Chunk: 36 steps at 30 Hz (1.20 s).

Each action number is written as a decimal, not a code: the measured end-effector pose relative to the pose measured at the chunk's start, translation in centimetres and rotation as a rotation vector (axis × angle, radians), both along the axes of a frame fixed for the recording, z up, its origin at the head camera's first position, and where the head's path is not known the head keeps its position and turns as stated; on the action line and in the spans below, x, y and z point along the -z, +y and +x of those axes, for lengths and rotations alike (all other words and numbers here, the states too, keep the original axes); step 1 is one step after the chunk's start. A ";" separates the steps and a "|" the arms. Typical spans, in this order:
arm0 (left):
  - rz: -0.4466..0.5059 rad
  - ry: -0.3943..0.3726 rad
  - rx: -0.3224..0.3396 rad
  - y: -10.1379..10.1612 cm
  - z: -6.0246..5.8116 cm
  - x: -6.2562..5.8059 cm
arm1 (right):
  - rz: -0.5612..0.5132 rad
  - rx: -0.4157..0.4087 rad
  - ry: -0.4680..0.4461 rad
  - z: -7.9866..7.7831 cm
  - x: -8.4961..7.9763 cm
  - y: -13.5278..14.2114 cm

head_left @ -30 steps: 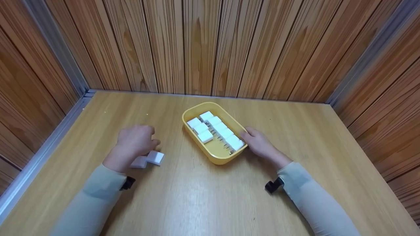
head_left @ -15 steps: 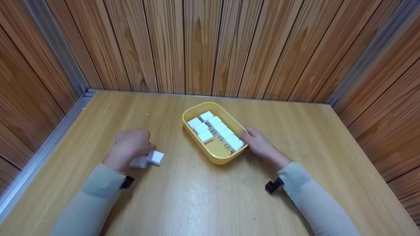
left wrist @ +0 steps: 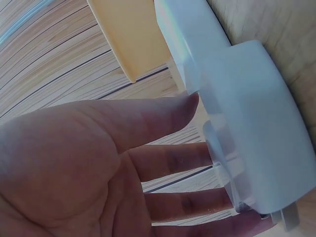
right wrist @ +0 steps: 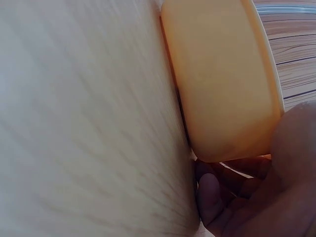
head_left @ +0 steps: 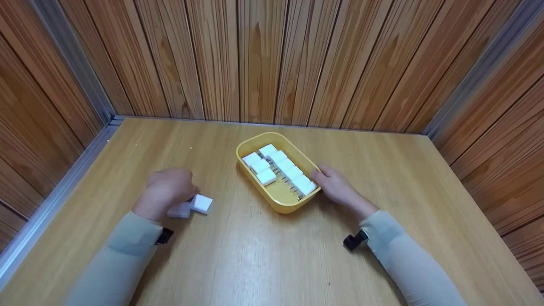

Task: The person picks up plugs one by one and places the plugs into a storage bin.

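Note:
Two white plug adapters [head_left: 202,204] lie side by side on the table at the left in the head view. My left hand [head_left: 170,189] is over them, fingers pointing down; its fingertips are hidden there. In the left wrist view the thumb touches the edge where the two adapters meet. The other fingers reach behind the nearer adapter [left wrist: 261,128], which shows metal prongs at its lower end. My right hand [head_left: 338,185] grips the near right wall of a yellow plastic tray [head_left: 284,208], thumb at the rim. Several white adapters [head_left: 266,177] with prongs stand in two rows inside the tray.
The wooden table [head_left: 263,259] runs back to a wood-plank wall [head_left: 255,59], with plank walls on both sides. A metal rail [head_left: 59,191] follows the left edge. Black straps show at both sleeve cuffs.
My left hand has lowered and drawn slightly left and toward me, its fingers coming down onto the adapters. The right hand and the tray have stayed in place.

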<state>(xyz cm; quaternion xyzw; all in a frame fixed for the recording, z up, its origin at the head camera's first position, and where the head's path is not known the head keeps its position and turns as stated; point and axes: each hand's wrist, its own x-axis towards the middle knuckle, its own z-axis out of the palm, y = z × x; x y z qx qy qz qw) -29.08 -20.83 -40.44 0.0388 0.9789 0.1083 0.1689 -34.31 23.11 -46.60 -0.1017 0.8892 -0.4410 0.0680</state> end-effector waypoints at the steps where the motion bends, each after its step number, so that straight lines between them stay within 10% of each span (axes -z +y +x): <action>1: -0.001 0.005 0.006 -0.1 0.0 0.0 | 0.006 -0.002 0.000 0.0 0.0 0.0; 36: -0.084 0.070 0.055 0.3 -0.2 0.4 | 0.029 0.003 0.041 0.0 0.0 0.0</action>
